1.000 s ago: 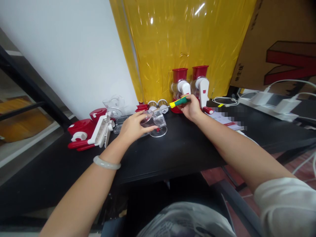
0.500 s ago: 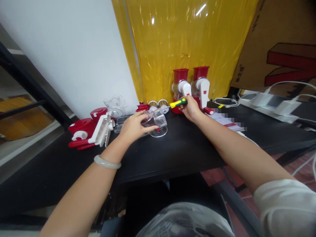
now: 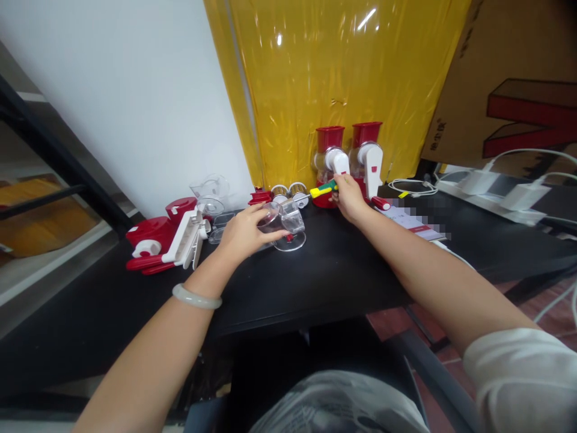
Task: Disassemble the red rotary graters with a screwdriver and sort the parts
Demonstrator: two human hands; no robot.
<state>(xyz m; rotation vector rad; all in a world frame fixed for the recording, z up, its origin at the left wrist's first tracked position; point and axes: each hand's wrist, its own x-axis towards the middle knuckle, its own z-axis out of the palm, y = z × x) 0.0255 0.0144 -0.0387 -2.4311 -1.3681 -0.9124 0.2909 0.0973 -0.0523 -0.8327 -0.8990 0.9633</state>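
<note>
Your right grip (image 3: 350, 197) is closed around a screwdriver (image 3: 323, 189), whose shank points leftward to the clear plastic housing (image 3: 294, 219). Your left grip (image 3: 242, 232) holds that housing from its left side, thumb on the near side and fingers over the far side. The housing is near the middle of the black surface (image 3: 333, 276), its clear round base (image 3: 296, 245) toward you. Whether the screwdriver's tip touches the plastic is too small to tell.

The likeliest trouble is a slip: if the tip is off-line or poorly seated, a push could skate it across the slick wall, scratching it or jabbing your left fingers. The housing's curves could also let it twist if your left hold loosens under turning force. Too much torque might crack the plastic. A wide knock at the far side could set the drum graters (image 3: 298, 193) rolling.

The housing looks hard, glossy and thin-walled, a rounded body joined to a boxy mouth. The screwdriver pairs a slim metal shank with a chunky yellow-and-green handle. The drum graters are short cylinders, metallic with white ends. The two assembled rotary graters (image 3: 330, 139) (image 3: 367, 133) behind show flared red hoppers above clear bodies and smooth white arms.
</note>
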